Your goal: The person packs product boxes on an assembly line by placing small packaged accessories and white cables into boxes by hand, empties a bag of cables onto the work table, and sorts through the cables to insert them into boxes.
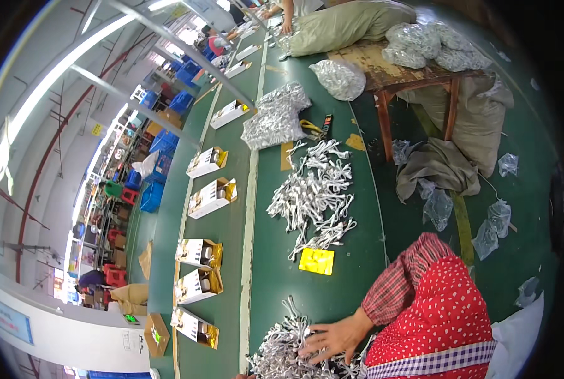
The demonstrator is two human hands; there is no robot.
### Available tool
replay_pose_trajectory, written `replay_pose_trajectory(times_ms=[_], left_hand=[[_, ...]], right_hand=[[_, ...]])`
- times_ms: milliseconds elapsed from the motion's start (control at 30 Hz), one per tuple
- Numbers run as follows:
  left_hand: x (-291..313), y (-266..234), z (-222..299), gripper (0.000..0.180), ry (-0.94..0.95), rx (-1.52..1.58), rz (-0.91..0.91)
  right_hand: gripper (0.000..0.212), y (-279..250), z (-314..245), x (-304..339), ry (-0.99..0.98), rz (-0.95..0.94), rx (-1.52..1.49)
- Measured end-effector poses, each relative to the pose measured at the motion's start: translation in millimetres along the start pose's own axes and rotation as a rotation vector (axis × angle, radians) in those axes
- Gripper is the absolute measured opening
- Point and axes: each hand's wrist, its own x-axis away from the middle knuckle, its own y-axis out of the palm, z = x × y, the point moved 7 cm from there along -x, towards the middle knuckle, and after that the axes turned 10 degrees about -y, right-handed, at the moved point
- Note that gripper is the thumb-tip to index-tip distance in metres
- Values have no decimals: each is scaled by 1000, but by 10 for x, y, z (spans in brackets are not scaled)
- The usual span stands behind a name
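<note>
Touching one of two cable piles (275,349), right hand (336,336) spread; left hand's (245,376) hold unclear.

A factory workshop floor: open white-and-gold cardboard boxes (207,198) line the left edge of a long green desk (365,259), where heaps of thin white cables (312,189) lie. Workers (217,43) are posted toward its far end; blue plastic crates (151,197) and bright white tube lights (42,90) fill the hall beyond its left edge.
</note>
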Motion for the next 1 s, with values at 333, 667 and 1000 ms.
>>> replay_pose_trajectory(times_ms=[333, 667, 1000], left_hand=[[-42, 25, -305, 31, -210, -141, -168], [411, -310, 100, 17, -202, -222, -83], [872, -732, 556, 39, -455, 233, -8]], right_hand=[[57, -70, 386, -221, -5, 148, -120], [28, -412, 351, -157, -18, 399, -189], [19, -648, 440, -116, 133, 462, -270]])
